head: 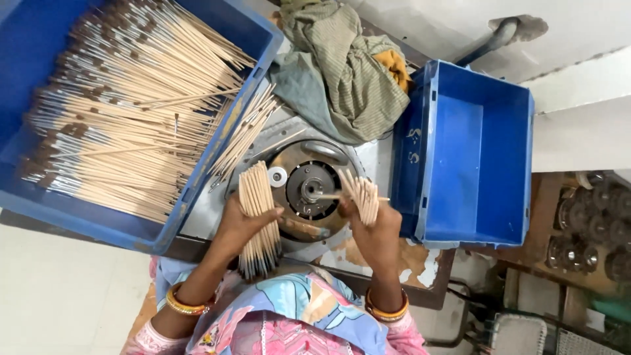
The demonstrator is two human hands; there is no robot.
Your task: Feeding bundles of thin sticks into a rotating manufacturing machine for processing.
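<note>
Head view, looking straight down at a workbench. Left hand (242, 220): closed around a thick bundle of wooden brush handles (257, 210), bristle ends pointing toward the body, bundle lying just left of the round metal machine head (309, 189). Right hand (369, 220): gripping a smaller bunch of brushes (363, 196) fanned upward, with one single brush (335, 196) held horizontally, tip at the centre spindle of the machine head. Left of the machine: large blue crate (197, 184) packed with brushes, several more leaning loose over its rim (242, 141). Right of the machine: second blue crate (473, 158), interior bare. Behind the machine: crumpled striped cloth (348, 79). Orange bangles on both wrists (185, 304).
</note>
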